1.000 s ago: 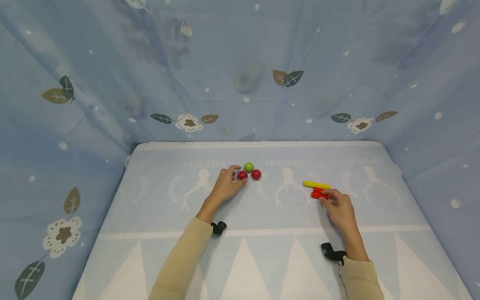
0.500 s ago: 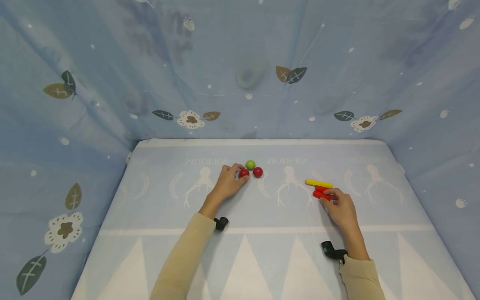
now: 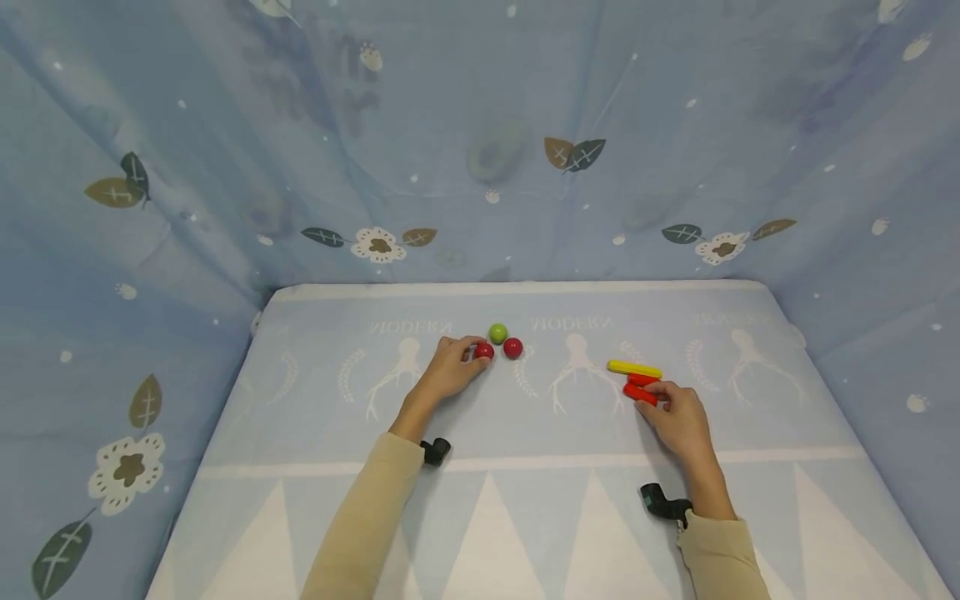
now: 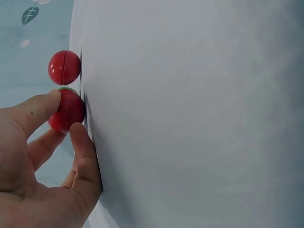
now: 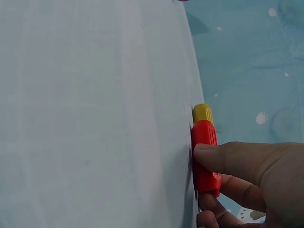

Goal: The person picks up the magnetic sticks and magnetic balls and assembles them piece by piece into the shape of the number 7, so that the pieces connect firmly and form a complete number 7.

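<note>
My left hand (image 3: 448,368) pinches a glossy red ball (image 3: 483,351) between thumb and fingers; in the left wrist view this red ball (image 4: 70,113) sits low against the tabletop. Right behind it is a green ball (image 3: 498,333), and a second red ball (image 3: 513,348) lies to its right. On the right, my right hand (image 3: 682,421) grips the near end of a short red plastic stick (image 3: 639,393), thumb on its side. Another red stick (image 3: 642,379) and a longer yellow stick (image 3: 634,368) lie just behind. In the right wrist view, the red stick (image 5: 205,133) shows ribbed ends.
A pale patterned cloth covers the table (image 3: 525,433). Blue printed curtains (image 3: 480,167) rise at the back and both sides. Each wrist wears a black camera mount, the left mount (image 3: 436,452) and the right mount (image 3: 664,503).
The left thumb and fingers have closed in around the near red ball. The front red stick has turned slightly in the right hand's fingers, its angle now steeper. The other balls stay put.
</note>
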{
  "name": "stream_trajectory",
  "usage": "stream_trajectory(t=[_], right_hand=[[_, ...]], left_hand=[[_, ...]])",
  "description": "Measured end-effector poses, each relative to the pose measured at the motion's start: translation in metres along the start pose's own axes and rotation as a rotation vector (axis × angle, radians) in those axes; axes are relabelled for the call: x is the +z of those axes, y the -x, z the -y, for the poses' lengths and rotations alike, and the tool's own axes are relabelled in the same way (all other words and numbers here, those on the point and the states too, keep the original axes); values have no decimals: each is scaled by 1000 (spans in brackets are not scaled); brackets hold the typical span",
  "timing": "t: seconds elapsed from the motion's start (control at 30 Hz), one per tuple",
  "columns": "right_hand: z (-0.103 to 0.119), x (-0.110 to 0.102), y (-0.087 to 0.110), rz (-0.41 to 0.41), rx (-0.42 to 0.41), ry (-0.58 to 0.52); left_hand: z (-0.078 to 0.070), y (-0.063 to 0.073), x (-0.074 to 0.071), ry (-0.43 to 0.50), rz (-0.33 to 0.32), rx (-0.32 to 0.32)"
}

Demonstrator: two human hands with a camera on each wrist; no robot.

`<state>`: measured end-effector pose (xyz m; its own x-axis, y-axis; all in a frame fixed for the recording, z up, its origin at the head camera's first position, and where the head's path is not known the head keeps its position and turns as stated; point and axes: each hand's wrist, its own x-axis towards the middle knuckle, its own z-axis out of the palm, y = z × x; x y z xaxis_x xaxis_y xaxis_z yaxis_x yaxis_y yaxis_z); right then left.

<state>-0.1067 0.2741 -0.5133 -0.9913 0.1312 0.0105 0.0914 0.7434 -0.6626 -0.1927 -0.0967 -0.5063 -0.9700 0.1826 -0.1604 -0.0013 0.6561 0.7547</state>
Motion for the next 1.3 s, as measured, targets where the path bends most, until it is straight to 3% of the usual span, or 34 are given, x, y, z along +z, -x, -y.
stream_trajectory(t=[0.33,0.67,1.07,1.3], right_hand=[[1,1,2,-5,-15,4],[13,0,4,40,-33,-45],[40,12,2,102,-111,-148],[56,26,-2,132,-188,-168]], left_hand=[[2,1,-3,4,15,21],[2,9,-5,6,-20,50],[1,50,-16,-23,32,135],[5,70,-20,-40,72,141]])
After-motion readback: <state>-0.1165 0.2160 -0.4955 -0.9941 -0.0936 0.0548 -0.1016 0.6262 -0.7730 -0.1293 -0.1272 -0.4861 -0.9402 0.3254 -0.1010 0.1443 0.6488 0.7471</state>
